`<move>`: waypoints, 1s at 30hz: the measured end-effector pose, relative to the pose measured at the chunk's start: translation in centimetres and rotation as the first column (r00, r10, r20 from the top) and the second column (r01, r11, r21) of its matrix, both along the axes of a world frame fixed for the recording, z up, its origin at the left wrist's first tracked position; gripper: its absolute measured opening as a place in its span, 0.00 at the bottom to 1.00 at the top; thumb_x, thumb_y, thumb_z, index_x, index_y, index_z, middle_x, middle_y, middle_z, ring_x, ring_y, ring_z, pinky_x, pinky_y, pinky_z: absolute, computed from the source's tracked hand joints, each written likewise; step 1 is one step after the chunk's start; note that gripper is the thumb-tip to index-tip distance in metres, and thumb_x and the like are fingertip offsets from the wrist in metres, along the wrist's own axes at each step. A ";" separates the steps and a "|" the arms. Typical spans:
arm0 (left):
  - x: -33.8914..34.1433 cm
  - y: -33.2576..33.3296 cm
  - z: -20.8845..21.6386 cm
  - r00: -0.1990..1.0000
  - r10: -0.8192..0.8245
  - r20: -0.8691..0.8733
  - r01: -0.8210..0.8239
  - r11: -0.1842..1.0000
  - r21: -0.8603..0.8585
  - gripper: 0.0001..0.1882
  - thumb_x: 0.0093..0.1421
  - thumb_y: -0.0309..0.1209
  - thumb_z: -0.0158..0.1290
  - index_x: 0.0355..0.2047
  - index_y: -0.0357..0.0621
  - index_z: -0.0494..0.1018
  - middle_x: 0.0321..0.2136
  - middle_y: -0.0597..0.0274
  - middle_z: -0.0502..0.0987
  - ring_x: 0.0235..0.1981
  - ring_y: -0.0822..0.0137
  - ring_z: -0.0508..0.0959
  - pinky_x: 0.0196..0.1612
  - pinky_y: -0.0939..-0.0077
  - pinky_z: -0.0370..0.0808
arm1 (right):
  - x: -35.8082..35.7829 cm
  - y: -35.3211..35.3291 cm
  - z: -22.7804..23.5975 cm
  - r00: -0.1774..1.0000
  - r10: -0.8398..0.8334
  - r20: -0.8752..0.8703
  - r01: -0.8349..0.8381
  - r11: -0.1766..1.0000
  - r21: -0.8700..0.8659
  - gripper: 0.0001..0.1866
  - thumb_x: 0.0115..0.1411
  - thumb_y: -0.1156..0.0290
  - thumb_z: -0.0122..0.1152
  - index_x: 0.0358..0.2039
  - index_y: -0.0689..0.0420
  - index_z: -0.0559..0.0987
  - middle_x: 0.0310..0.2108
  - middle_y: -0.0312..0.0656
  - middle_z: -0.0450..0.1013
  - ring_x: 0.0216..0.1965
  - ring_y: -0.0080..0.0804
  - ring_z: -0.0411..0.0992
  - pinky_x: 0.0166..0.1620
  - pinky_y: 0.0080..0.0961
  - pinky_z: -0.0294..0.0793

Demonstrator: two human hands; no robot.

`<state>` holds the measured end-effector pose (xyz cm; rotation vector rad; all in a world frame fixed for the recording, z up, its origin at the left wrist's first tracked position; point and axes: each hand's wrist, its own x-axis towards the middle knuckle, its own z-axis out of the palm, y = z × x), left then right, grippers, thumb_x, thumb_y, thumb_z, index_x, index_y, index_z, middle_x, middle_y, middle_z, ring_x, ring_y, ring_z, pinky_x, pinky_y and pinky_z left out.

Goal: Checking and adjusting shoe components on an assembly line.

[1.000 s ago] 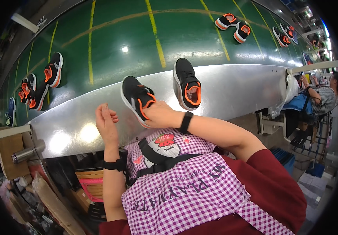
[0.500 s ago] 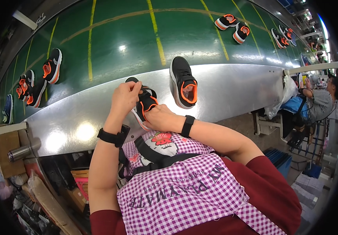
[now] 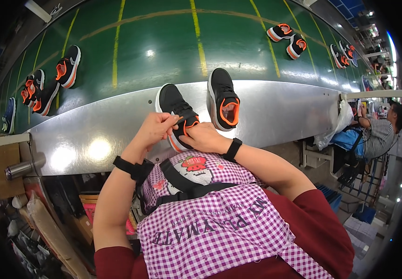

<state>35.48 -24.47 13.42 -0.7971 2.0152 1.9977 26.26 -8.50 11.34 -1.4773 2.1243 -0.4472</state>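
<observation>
A black sneaker (image 3: 173, 100) with a white and orange sole and orange lining lies on the metal ledge in front of me, toe pointing away. My left hand (image 3: 155, 128) is closed in a pinch at the end of its strap, on the left side of the shoe. At the collar, my right hand (image 3: 206, 138) grips the same shoe, its fingers partly hidden in the opening. The matching sneaker (image 3: 223, 100) rests just to the right, strap lying across it and touched by neither hand.
Past the metal ledge (image 3: 275, 104) runs a green belt (image 3: 154, 37) with yellow lines. Several sneakers (image 3: 68, 67) sit on it at the left, and another pair (image 3: 288, 39) at the far right. A seated person (image 3: 380, 132) works at the right beside a blue bag (image 3: 347, 139).
My left hand has come down and nearer, bringing the strap end from above the shoe's front to its side. The toe now shows. My right hand still holds the collar.
</observation>
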 end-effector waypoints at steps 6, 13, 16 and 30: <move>-0.4 -0.8 -0.6 0.999 0.038 -0.013 -0.037 0.995 0.092 0.16 0.60 0.40 0.50 0.22 0.42 0.72 0.12 0.74 0.67 0.12 0.84 0.62 0.15 0.89 0.57 | -0.3 -0.1 0.3 0.999 0.008 0.033 -0.008 1.000 -0.003 0.17 0.56 0.61 0.51 0.23 0.63 0.73 0.19 0.51 0.71 0.24 0.49 0.72 0.33 0.42 0.70; -0.4 -1.4 -0.3 0.996 -0.066 0.055 0.065 0.998 0.010 0.17 0.60 0.41 0.50 0.21 0.42 0.73 0.12 0.74 0.66 0.12 0.82 0.62 0.16 0.87 0.57 | -0.2 0.1 -0.4 0.999 -0.011 0.046 0.013 0.998 -0.054 0.18 0.56 0.59 0.50 0.22 0.63 0.74 0.18 0.51 0.69 0.22 0.48 0.71 0.29 0.41 0.67; -0.3 -1.4 -0.8 0.997 -0.064 0.048 0.061 0.997 0.046 0.17 0.60 0.41 0.50 0.21 0.42 0.73 0.12 0.74 0.66 0.12 0.82 0.62 0.16 0.87 0.58 | -0.3 0.2 -0.6 0.997 -0.026 0.067 0.030 0.998 -0.062 0.18 0.56 0.59 0.50 0.23 0.63 0.74 0.18 0.51 0.70 0.22 0.48 0.70 0.29 0.41 0.67; 1.0 2.7 -3.7 0.989 0.096 -0.115 -0.109 0.987 -0.118 0.18 0.59 0.39 0.50 0.21 0.36 0.72 0.11 0.65 0.69 0.14 0.77 0.68 0.20 0.78 0.65 | -0.5 0.2 -0.2 0.991 -0.056 0.125 0.057 0.998 0.002 0.19 0.55 0.58 0.50 0.20 0.63 0.73 0.18 0.51 0.70 0.24 0.48 0.71 0.31 0.41 0.69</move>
